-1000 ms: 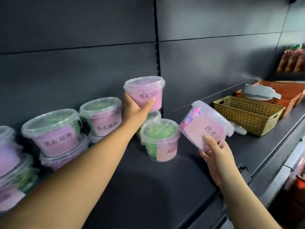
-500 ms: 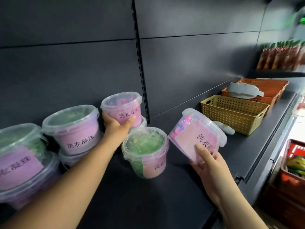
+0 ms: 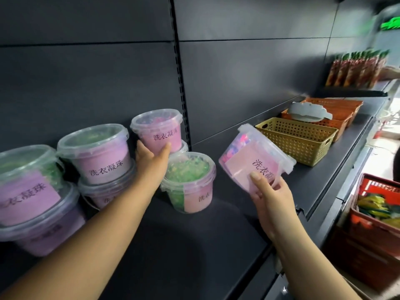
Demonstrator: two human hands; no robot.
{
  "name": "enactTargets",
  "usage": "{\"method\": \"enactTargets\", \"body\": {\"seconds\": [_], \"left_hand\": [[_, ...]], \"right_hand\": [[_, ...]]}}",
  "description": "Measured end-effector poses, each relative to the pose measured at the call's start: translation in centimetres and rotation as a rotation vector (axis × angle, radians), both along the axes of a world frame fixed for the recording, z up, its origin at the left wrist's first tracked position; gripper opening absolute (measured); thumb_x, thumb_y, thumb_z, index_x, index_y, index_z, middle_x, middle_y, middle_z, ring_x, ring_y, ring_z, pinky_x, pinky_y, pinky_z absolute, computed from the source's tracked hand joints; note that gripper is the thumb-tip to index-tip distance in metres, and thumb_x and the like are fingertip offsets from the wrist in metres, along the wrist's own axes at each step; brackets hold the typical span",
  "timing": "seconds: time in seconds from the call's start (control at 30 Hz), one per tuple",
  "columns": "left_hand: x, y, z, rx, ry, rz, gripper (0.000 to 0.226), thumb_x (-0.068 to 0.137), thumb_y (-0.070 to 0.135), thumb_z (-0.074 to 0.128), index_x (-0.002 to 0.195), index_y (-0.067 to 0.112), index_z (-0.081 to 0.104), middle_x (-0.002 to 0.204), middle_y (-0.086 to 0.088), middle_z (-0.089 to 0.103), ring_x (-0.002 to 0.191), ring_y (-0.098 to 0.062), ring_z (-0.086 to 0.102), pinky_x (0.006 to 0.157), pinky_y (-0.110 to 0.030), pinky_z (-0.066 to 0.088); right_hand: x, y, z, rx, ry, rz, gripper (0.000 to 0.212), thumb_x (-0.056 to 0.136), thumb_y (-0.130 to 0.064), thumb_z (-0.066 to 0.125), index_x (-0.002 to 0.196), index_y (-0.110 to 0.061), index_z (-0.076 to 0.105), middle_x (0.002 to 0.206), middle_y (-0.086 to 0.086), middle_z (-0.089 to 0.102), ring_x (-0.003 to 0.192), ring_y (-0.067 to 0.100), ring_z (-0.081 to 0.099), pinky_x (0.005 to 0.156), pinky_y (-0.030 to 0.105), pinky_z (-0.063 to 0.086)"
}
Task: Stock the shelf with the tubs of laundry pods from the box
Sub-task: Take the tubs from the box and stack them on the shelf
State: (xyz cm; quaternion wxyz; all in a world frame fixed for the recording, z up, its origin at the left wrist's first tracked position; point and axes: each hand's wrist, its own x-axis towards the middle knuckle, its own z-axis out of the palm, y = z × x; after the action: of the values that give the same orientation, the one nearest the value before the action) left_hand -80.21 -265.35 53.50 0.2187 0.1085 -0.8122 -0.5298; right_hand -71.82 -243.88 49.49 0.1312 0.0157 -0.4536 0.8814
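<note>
My left hand (image 3: 151, 161) grips a clear tub of pink pods (image 3: 159, 129) with a pink label, resting on top of another tub at the back of the dark shelf (image 3: 184, 245). My right hand (image 3: 268, 195) holds a second pink-labelled tub (image 3: 249, 161), tilted on its side in the air above the shelf. Between the two stands a tub of green pods (image 3: 190, 182). Several more tubs sit stacked two high to the left, among them a pink-labelled one (image 3: 97, 154) and a larger-looking near one (image 3: 26, 187). The box is not in view.
A yellow perforated basket (image 3: 296, 139) and orange baskets (image 3: 337, 111) with a grey lid sit further right on the shelf. Packets (image 3: 357, 68) line a higher shelf at far right. A red crate (image 3: 372, 230) of goods stands low at right. An upright slotted post divides the back panel.
My left hand has lowered its tub from the air onto the tub at the back. My right hand's tub has stayed about where it was, while the view has shifted right.
</note>
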Motion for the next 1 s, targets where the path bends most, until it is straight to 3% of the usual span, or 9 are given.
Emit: {"method": "enactTargets", "body": {"seconds": [0.13, 0.23, 0.3, 0.37, 0.43, 0.57, 0.7, 0.8, 1.0], "left_hand": [[4.4, -0.4, -1.6, 0.023, -0.012, -0.182, 0.079, 0.085, 0.045, 0.056, 0.147, 0.017, 0.014, 0.150, -0.005, 0.027, 0.136, -0.021, 0.030, 0.112, -0.041, 0.026], [6.8, 0.2, -3.1, 0.116, -0.068, -0.327, 0.099, 0.071, 0.048, 0.070, 0.146, 0.018, 0.014, 0.147, 0.000, 0.032, 0.134, -0.014, 0.033, 0.111, -0.030, 0.026], [7.4, 0.6, -4.1, 0.130, -0.087, -0.366, 0.108, 0.056, 0.050, 0.078, 0.143, 0.021, 0.021, 0.142, 0.003, 0.039, 0.128, -0.011, 0.040, 0.109, -0.029, 0.031], [7.6, 0.8, -4.5, 0.142, -0.079, -0.376, 0.103, 0.054, 0.048, 0.081, 0.138, 0.022, 0.028, 0.133, 0.007, 0.046, 0.120, -0.008, 0.046, 0.101, -0.024, 0.036], [7.6, 0.6, -4.6, 0.153, -0.085, -0.398, 0.097, 0.051, 0.051, 0.078, 0.133, 0.026, 0.032, 0.122, 0.014, 0.051, 0.116, -0.004, 0.049, 0.096, -0.020, 0.038], [7.4, 0.2, -4.7, 0.189, -0.064, -0.450, 0.068, 0.078, 0.020, 0.071, 0.134, 0.020, 0.033, 0.112, 0.022, 0.050, 0.106, 0.003, 0.051, 0.085, -0.008, 0.041], [7.2, 0.1, -5.0, 0.168, -0.049, -0.428, 0.075, 0.077, 0.025, 0.073, 0.137, 0.017, 0.030, 0.118, 0.015, 0.047, 0.113, -0.004, 0.047, 0.095, -0.019, 0.035], [7.2, 0.2, -5.0, 0.190, -0.052, -0.431, 0.070, 0.080, 0.018, 0.068, 0.138, 0.017, 0.028, 0.112, 0.019, 0.046, 0.109, 0.000, 0.045, 0.093, -0.018, 0.033], [7.1, 0.2, -4.9, 0.190, -0.063, -0.465, 0.089, 0.065, 0.040, 0.079, 0.137, 0.021, 0.030, 0.118, 0.019, 0.045, 0.112, 0.001, 0.045, 0.094, -0.018, 0.034]], "right_hand": [[-0.3, -0.3, 2.7, 0.064, 0.136, -0.009, 0.083, 0.045, -0.031, 0.090, 0.115, -0.008, 0.053, 0.095, -0.003, 0.068, 0.085, 0.005, 0.067, 0.069, 0.016, 0.051], [-2.0, -1.4, 5.1, 0.176, 0.217, 0.106, 0.078, 0.047, -0.027, 0.089, 0.115, -0.015, 0.052, 0.112, 0.005, 0.066, 0.104, 0.015, 0.065, 0.079, 0.019, 0.051], [-3.4, -2.8, 5.8, 0.263, 0.238, 0.199, 0.079, 0.044, -0.023, 0.090, 0.114, -0.017, 0.053, 0.114, 0.006, 0.065, 0.103, 0.015, 0.065, 0.079, 0.021, 0.052], [-4.9, -4.0, 5.5, 0.395, 0.219, 0.256, 0.065, 0.052, -0.016, 0.086, 0.109, -0.020, 0.056, 0.109, 0.002, 0.067, 0.100, 0.014, 0.066, 0.079, 0.024, 0.053], [-6.0, -4.6, 5.1, 0.540, 0.187, 0.326, 0.059, 0.053, -0.018, 0.082, 0.107, -0.022, 0.058, 0.108, 0.001, 0.068, 0.103, 0.017, 0.065, 0.084, 0.032, 0.053], [-7.7, -3.1, 5.1, 0.676, 0.173, 0.616, 0.084, 0.042, -0.030, 0.090, 0.117, -0.013, 0.056, 0.110, 0.003, 0.069, 0.106, 0.020, 0.064, 0.086, 0.031, 0.052], [-8.5, -2.1, 6.0, 0.743, 0.157, 0.766, 0.099, 0.043, -0.034, 0.091, 0.127, -0.007, 0.048, 0.115, 0.007, 0.066, 0.111, 0.022, 0.061, 0.094, 0.034, 0.049], [-8.6, -2.0, 6.0, 0.775, 0.112, 0.785, 0.108, 0.042, -0.034, 0.092, 0.134, -0.009, 0.041, 0.127, 0.012, 0.058, 0.119, 0.026, 0.055, 0.102, 0.042, 0.043], [-7.5, -2.1, 5.3, 0.727, 0.085, 0.779, 0.077, 0.040, -0.043, 0.089, 0.109, -0.033, 0.057, 0.103, -0.014, 0.069, 0.099, 0.004, 0.063, 0.083, 0.026, 0.048]]}}
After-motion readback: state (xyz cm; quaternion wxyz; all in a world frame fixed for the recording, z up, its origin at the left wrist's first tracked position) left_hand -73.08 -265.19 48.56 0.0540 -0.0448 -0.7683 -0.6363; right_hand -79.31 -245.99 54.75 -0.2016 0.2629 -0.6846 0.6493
